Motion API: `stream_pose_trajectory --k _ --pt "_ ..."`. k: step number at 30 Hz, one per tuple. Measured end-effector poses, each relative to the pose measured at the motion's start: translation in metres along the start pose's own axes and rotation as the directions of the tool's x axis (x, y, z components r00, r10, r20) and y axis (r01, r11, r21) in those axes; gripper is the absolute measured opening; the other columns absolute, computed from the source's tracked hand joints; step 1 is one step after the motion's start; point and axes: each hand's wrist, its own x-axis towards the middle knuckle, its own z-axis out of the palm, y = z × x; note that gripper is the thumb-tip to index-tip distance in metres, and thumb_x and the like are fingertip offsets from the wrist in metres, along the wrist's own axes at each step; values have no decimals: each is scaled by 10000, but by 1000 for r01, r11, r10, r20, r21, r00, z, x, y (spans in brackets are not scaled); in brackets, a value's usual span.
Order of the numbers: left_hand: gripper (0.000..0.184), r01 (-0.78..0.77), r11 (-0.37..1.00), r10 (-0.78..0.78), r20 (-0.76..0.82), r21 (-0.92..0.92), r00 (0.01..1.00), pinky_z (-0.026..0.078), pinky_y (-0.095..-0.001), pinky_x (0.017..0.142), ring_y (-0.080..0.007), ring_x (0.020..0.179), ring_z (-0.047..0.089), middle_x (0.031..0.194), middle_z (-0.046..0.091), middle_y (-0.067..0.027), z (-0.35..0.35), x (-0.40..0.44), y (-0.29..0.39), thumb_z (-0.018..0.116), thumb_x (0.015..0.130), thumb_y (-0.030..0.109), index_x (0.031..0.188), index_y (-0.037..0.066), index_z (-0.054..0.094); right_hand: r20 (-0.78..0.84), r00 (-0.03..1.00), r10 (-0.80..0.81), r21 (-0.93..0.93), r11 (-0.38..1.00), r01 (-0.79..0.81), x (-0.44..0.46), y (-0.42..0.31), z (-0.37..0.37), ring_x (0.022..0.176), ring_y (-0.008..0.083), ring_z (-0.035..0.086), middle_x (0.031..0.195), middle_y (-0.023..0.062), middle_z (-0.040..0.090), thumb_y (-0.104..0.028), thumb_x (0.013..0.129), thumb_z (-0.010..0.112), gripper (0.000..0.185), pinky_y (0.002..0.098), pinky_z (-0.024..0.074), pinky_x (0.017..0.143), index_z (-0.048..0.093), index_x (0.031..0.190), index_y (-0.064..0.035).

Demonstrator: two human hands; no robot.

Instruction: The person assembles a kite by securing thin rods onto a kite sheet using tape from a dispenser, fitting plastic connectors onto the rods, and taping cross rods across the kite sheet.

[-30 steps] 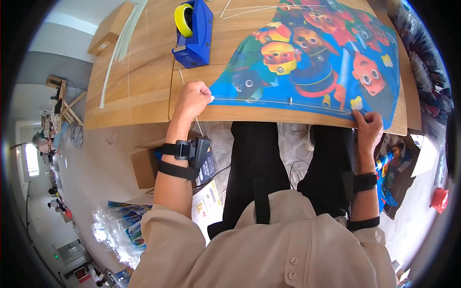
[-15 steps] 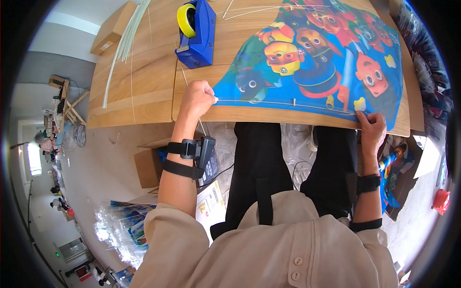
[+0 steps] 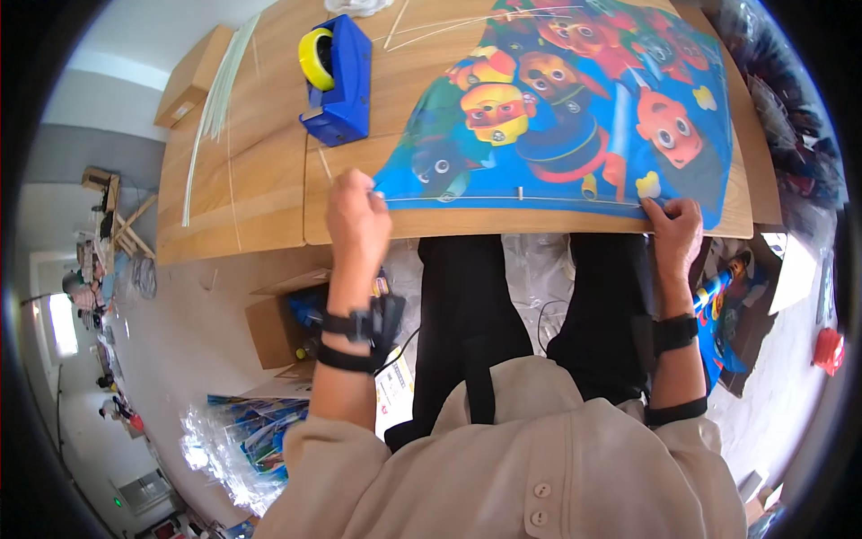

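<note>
1. The work in hand appears to be handling a thin rod point(image 3: 575, 199) along the near edge of the printed sheet point(image 3: 575, 135); the rod lies lengthwise just inside that edge, with a small pale piece point(image 3: 520, 192) on it.
2. The right hand point(image 3: 680, 235) has thumb and fingertips closed on the sheet's near edge, by the rod's right end; it seems to pinch both there.
3. The left hand point(image 3: 357, 220) is blurred, its fingers curled, right by the sheet's left corner; whether it grips the corner or the rod's end, I cannot tell.
4. The sheet lies on the table point(image 3: 269, 171), mostly beyond the hands and stretching away from them; its near edge runs between the two.
5. As I judge it, any shift of the left hand calls for a steady right pinch and a flat edge; otherwise the light rod could roll or slip.
6. The blue tape dispenser point(image 3: 348, 85) stands beyond the left hand, apart from it; a bundle of pale sticks point(image 3: 215, 99) lies farther left.
</note>
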Motion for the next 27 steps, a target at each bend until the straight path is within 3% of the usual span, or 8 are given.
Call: stream_pose_trajectory --k 2,3,4,11,14,16,19,27 --pt "397 -473 880 462 -157 -43 873 400 -431 919 -388 1083 496 1167 525 -212 16 -32 28 633 778 89 1131 -21 488 7 1000 0 -9 1000 0 0 -4 -2 755 295 526 730 103 540 -292 634 776 356 389 416 665 524 644 -41" --pt "523 -481 876 480 -34 -38 877 327 -446 986 -388 1177 409 1276 423 -221 17 -46 47 643 786 146 1228 -12 412 10 1000 -1 -10 1000 1 1 -3 -1 772 301 529 742 105 545 -292 633 774 353 391 421 677 525 648 -42" --pt "652 -490 871 491 89 -31 867 255 -461 1053 -389 1271 321 1385 321 -229 16 -56 62 653 794 203 1325 -3 335 3 1000 3 -17 1000 -3 1 -3 -2 772 301 529 742 105 545 -292 633 774 353 391 421 677 525 648 -42" --pt "760 -471 873 439 215 127 872 202 -546 1050 -452 1299 243 1387 249 -317 39 -70 83 609 819 395 1375 4 270 1 1000 -25 12 1000 25 0 0 -4 787 311 527 765 115 536 -244 653 750 306 396 428 684 520 650 -43" --pt "788 -485 861 448 222 153 866 189 -597 1028 -535 1279 196 1359 198 -398 44 -74 95 599 812 448 1412 83 241 -8 1000 -1 29 1000 2 -1 -3 -8 786 316 530 785 120 532 -250 652 749 316 395 433 680 519 656 -34" --pt "785 -472 849 403 284 239 870 186 -656 987 -593 1254 161 1336 154 -449 42 -75 105 606 801 472 1431 194 228 -5 1000 0 12 1000 0 -1 -3 -9 782 320 534 807 124 530 -256 656 747 321 398 438 678 523 673 -27" --pt "769 -452 853 373 303 259 877 194 -696 944 -608 1250 144 1327 145 -464 44 -74 108 606 797 486 1430 260 231 -21 1000 2 15 1000 -1 -2 -3 -10 757 323 541 820 127 532 -263 657 748 327 400 442 667 527 695 -27" --pt "810 -414 860 321 315 298 893 220 -682 946 -567 1281 144 1354 147 -434 39 -77 107 618 783 495 1435 235 215 -57 998 28 29 999 -26 6 28 -11 753 323 541 810 127 536 -259 656 756 326 395 440 662 526 698 -32"
